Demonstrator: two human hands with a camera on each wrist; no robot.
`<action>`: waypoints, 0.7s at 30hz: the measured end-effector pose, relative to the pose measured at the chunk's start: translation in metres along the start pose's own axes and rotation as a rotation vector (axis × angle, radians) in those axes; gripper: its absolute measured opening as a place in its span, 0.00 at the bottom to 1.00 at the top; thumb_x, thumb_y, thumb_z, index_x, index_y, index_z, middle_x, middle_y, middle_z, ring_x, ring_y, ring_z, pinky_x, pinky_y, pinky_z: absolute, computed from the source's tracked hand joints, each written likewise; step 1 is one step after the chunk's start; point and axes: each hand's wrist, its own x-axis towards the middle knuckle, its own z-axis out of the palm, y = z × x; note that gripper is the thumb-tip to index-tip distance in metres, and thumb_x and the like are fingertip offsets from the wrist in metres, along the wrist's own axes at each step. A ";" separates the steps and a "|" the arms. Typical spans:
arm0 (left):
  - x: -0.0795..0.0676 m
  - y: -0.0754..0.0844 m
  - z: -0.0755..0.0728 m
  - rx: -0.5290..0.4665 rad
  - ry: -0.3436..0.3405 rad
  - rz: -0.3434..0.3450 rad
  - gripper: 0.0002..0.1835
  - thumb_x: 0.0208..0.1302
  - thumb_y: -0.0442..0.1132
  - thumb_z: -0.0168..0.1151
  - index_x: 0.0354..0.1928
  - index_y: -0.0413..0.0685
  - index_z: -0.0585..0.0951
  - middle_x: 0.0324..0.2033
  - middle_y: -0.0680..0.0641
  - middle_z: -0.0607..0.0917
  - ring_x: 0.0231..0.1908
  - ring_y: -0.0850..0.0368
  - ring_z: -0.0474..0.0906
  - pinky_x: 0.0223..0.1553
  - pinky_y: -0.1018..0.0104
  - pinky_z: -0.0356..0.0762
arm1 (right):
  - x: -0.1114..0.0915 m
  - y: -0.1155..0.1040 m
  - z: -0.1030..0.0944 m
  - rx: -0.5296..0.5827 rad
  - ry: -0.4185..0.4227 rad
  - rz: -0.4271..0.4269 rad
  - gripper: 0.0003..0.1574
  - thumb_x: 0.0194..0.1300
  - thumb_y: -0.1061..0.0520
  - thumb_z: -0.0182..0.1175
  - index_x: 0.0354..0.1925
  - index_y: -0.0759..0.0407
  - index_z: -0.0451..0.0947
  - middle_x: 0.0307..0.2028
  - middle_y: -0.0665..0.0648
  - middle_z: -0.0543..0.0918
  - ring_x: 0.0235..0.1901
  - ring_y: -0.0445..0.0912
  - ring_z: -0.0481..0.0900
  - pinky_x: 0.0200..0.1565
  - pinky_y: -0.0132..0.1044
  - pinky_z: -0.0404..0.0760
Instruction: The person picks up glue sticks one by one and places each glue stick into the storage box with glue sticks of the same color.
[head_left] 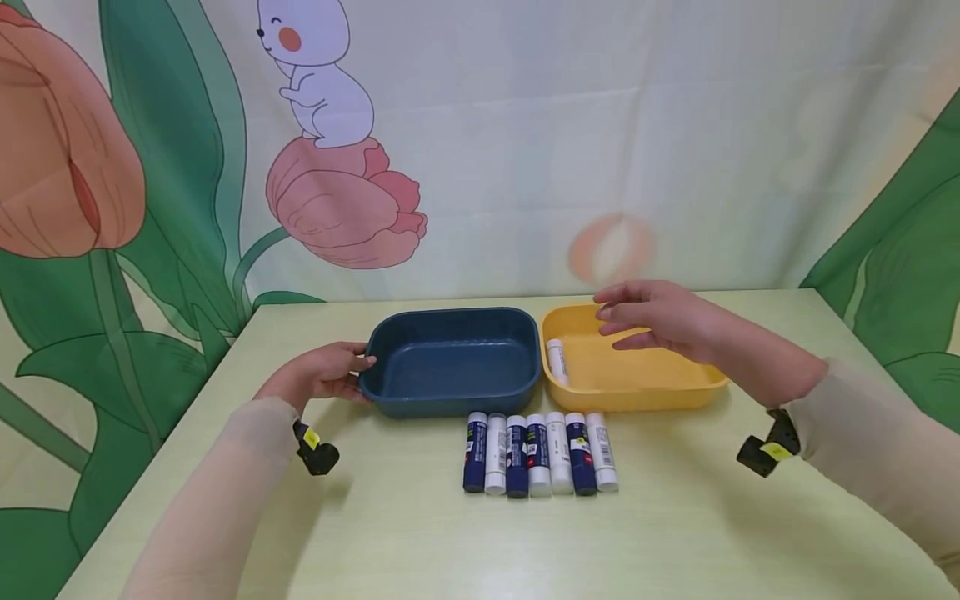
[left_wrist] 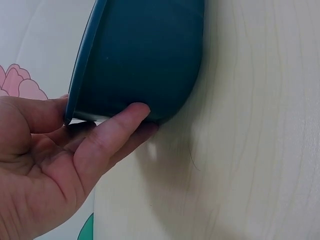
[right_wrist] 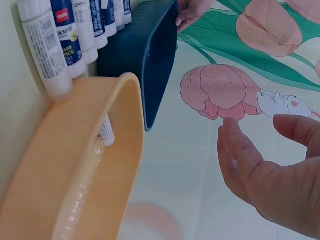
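Observation:
My left hand (head_left: 326, 372) grips the left end of a dark blue plastic bin (head_left: 450, 407), thumb over the rim and the other fingers against its outer wall, as the left wrist view shows. Over the yellow bin (head_left: 637, 402) hovers my right hand (head_left: 660, 318), its fingers loosely extended and holding nothing. One white glue stick (head_left: 557, 361) leans inside the yellow bin at its left end, also visible in the right wrist view. In front of the bins, several glue sticks (head_left: 537, 454), some navy and some white, lie side by side in a row.
The two bins stand end to end near the back of a pale wooden table (head_left: 525, 550). Behind it hangs a cloth backdrop (head_left: 487, 183) printed with tulips and a white animal. Black wrist cameras (head_left: 768, 446) are strapped to both wrists.

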 end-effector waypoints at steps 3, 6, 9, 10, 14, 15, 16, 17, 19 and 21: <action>0.000 0.001 0.000 0.001 0.001 0.003 0.32 0.84 0.37 0.36 0.81 0.37 0.40 0.75 0.26 0.58 0.40 0.57 0.83 0.59 0.49 0.82 | -0.004 0.008 0.007 0.011 0.004 -0.007 0.34 0.79 0.54 0.51 0.75 0.69 0.58 0.69 0.69 0.69 0.60 0.50 0.78 0.62 0.41 0.83; -0.001 0.001 0.001 -0.005 -0.002 -0.001 0.32 0.84 0.37 0.36 0.81 0.37 0.40 0.75 0.27 0.58 0.41 0.56 0.83 0.59 0.50 0.83 | -0.008 0.016 0.013 0.027 0.016 -0.008 0.35 0.78 0.56 0.54 0.74 0.69 0.58 0.67 0.69 0.70 0.60 0.51 0.79 0.61 0.40 0.84; -0.001 0.001 0.001 -0.008 -0.009 -0.001 0.32 0.84 0.37 0.36 0.81 0.37 0.40 0.75 0.27 0.58 0.41 0.56 0.83 0.59 0.50 0.83 | -0.011 0.024 0.019 0.030 0.029 -0.008 0.35 0.77 0.58 0.55 0.74 0.70 0.59 0.65 0.69 0.72 0.57 0.49 0.80 0.60 0.41 0.85; -0.001 0.000 0.001 -0.010 -0.011 0.000 0.32 0.84 0.37 0.36 0.81 0.37 0.40 0.75 0.27 0.57 0.41 0.56 0.83 0.60 0.49 0.83 | -0.012 0.027 0.020 0.024 0.032 -0.010 0.34 0.77 0.58 0.56 0.73 0.70 0.60 0.64 0.68 0.73 0.56 0.48 0.80 0.59 0.41 0.86; -0.001 0.000 0.001 -0.012 -0.006 -0.002 0.33 0.84 0.37 0.36 0.81 0.38 0.39 0.75 0.27 0.57 0.41 0.55 0.83 0.60 0.48 0.81 | -0.016 0.036 0.025 0.002 0.034 -0.008 0.32 0.76 0.58 0.57 0.71 0.71 0.63 0.59 0.66 0.77 0.53 0.48 0.82 0.58 0.43 0.86; -0.001 0.000 0.001 -0.012 -0.006 -0.002 0.33 0.84 0.38 0.36 0.81 0.38 0.39 0.76 0.26 0.57 0.41 0.55 0.83 0.60 0.48 0.81 | -0.017 0.038 0.027 -0.005 0.034 -0.005 0.32 0.76 0.58 0.57 0.71 0.70 0.64 0.58 0.65 0.77 0.52 0.47 0.82 0.58 0.43 0.87; -0.002 0.000 0.000 -0.012 -0.006 -0.002 0.33 0.84 0.38 0.36 0.81 0.38 0.39 0.75 0.27 0.57 0.41 0.55 0.83 0.59 0.49 0.82 | -0.018 0.040 0.028 -0.011 0.033 -0.003 0.31 0.76 0.58 0.58 0.70 0.70 0.65 0.57 0.64 0.78 0.51 0.47 0.82 0.58 0.44 0.87; -0.002 0.000 0.001 -0.010 -0.008 0.000 0.33 0.84 0.37 0.36 0.81 0.38 0.39 0.75 0.27 0.57 0.41 0.56 0.83 0.59 0.50 0.83 | -0.019 0.043 0.028 -0.014 0.033 0.000 0.31 0.75 0.58 0.58 0.70 0.70 0.65 0.56 0.63 0.78 0.51 0.47 0.82 0.57 0.43 0.87; -0.002 0.000 0.000 -0.005 -0.013 0.007 0.32 0.84 0.37 0.36 0.81 0.37 0.40 0.75 0.27 0.58 0.41 0.57 0.83 0.58 0.51 0.84 | -0.021 0.048 0.030 -0.018 0.029 0.007 0.31 0.75 0.57 0.59 0.69 0.70 0.66 0.55 0.62 0.78 0.49 0.45 0.82 0.57 0.43 0.87; -0.003 0.000 0.001 0.001 -0.018 0.015 0.32 0.84 0.37 0.36 0.81 0.37 0.40 0.75 0.27 0.58 0.41 0.57 0.83 0.56 0.52 0.86 | -0.024 0.052 0.031 -0.016 0.020 0.006 0.31 0.75 0.57 0.59 0.69 0.70 0.67 0.55 0.62 0.79 0.48 0.45 0.81 0.57 0.43 0.88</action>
